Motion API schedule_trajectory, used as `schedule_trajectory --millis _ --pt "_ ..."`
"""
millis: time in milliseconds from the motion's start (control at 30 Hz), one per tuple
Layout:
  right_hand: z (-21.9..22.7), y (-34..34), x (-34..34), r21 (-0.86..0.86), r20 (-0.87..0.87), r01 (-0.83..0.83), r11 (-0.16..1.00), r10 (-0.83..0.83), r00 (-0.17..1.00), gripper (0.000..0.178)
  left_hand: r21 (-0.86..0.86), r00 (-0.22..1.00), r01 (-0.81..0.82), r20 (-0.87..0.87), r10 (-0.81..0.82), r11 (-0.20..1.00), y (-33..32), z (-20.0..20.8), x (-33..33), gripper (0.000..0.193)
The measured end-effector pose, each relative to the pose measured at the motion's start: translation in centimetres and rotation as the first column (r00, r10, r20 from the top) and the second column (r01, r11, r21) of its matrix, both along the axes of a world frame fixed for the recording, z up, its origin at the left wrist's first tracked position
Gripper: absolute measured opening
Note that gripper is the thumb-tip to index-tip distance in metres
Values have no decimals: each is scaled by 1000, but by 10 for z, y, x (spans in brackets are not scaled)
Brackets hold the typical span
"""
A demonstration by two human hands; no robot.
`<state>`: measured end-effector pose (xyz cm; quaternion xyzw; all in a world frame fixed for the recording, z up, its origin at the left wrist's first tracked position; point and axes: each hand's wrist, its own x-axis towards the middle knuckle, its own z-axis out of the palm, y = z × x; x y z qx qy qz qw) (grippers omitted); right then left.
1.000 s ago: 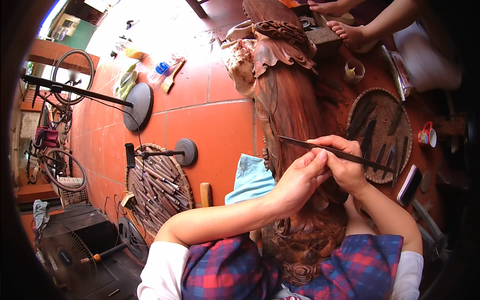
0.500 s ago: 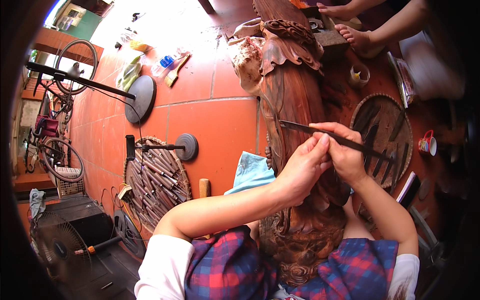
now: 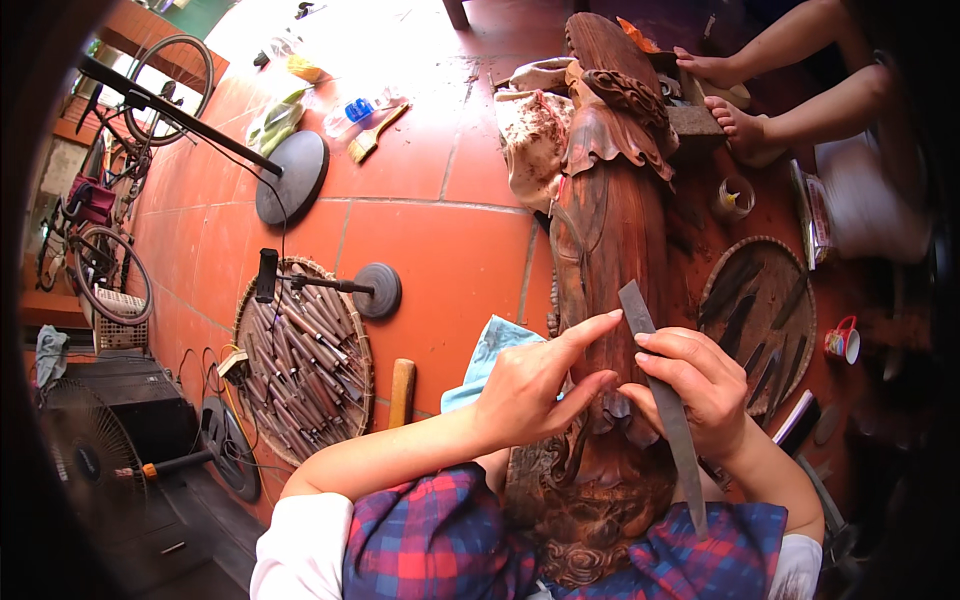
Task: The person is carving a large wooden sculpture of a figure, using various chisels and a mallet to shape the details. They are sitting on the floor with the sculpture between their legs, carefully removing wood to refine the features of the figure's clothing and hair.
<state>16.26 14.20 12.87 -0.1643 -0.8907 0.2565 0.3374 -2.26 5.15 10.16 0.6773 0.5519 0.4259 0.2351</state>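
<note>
A long reddish-brown wood carving [image 3: 612, 235] with draped folds lies lengthwise before me, its near end between my plaid-covered thighs. Over it, my right hand [image 3: 705, 385] grips a flat grey metal file [image 3: 676, 430] between thumb and fingers. The file's broad end points away from me and its narrow end comes back toward my right thigh. My left hand [image 3: 530, 385] has index finger and thumb spread apart, the index fingertip close to the file's far end; whether it touches cannot be made out. A light blue cloth [image 3: 485, 365] lies beside the carving, left.
A round basket [image 3: 368, 370] of several wooden-handled tools and a mallet handle [image 3: 402, 390] are at left. Right are a woven tray [image 3: 712, 285] with files and a mug [image 3: 843, 342]. Another person's bare feet [image 3: 735, 125] rest near the carving's far end. Stands and a fan [image 3: 95, 450] line the left.
The file has turned from lying across the carving to pointing lengthwise. My left hand has come off it and opened, and my right hand holds it alone. The view has shifted slightly.
</note>
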Motion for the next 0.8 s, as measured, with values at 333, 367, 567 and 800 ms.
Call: schedule_trajectory --millis 333,367,567,800 --pt "-32 16 -41 69 -53 89 994 -86 995 22 -107 994 16 -110 -28 994 17 -19 -15 57" --pt "-35 17 -43 38 -65 91 995 -88 994 22 -83 994 8 -107 -17 996 18 -22 -16 57" --pt "-22 1 -31 -37 -2 98 994 -98 995 18 -171 993 79 -79 -93 982 1 -19 -13 59" --pt "-22 3 -37 -19 -6 82 996 -82 997 16 -289 991 94 -60 -116 953 -4 -17 -14 59"
